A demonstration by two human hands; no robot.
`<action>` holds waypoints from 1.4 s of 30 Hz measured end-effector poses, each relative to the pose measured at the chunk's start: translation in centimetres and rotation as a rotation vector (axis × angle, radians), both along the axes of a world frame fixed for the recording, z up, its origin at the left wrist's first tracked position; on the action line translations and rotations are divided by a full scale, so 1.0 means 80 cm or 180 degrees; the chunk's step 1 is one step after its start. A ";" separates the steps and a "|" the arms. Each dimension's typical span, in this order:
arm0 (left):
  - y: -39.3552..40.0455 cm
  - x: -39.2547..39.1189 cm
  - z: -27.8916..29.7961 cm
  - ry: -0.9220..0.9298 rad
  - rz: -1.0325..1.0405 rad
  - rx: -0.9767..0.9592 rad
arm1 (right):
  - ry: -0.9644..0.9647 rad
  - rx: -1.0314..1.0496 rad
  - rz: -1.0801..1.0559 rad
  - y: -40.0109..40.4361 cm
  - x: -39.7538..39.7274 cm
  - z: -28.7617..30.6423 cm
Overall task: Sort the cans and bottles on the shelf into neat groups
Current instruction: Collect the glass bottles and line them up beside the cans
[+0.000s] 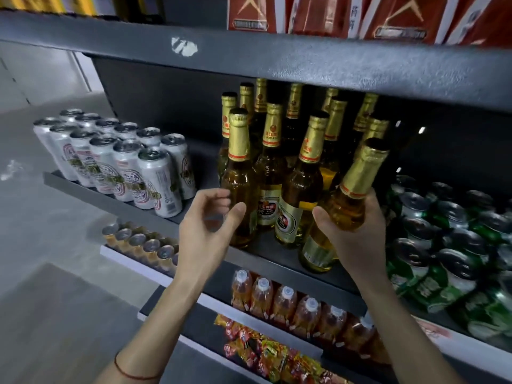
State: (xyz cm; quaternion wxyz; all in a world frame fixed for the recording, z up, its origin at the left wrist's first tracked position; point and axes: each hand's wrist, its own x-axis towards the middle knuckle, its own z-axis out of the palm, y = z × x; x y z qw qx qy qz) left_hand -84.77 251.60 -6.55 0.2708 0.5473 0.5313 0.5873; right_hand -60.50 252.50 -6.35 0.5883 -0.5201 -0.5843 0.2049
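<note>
Right hand point(357, 234) grips a tilted bottle point(346, 206) around its amber body, thumb on the left side, fingers wrapped behind; the gold-foil neck leans up and to the right. The bottle's base is at the front edge of the shelf point(277, 261); whether it rests on the shelf or is lifted clear cannot be told.

Left hand point(210, 220) holds nothing. Its fingers are loosely curled, with the thumb tip just beside the front-left bottle point(239, 176) of the bottle group point(291, 151). Contact cannot be confirmed.

The bottle group stands upright in the middle of the shelf, gold necks up, packed several rows deep.

White cans point(116, 162) stand in tidy rows at the left end of the same shelf, well apart from the bottles. Green cans point(443, 245) lie crowded and unevenly tilted at the right end, just beside the held bottle.

Below, a lower shelf carries small orange drink bottles point(291, 303) in a row and gold cans point(141, 245) to the left.
</note>
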 end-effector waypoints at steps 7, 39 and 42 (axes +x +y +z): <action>0.021 -0.021 0.011 -0.0155 -0.0394 0.0097 | 0.0031 -0.0321 -0.0192 0.002 -0.013 0.011; 0.059 -0.114 0.044 -0.0340 -0.1316 0.0341 | -0.0239 -0.0166 -0.1331 -0.059 -0.060 0.035; 0.070 -0.119 0.045 -0.0360 -0.1274 0.0378 | -0.0272 -0.0027 -0.1366 -0.071 -0.067 0.042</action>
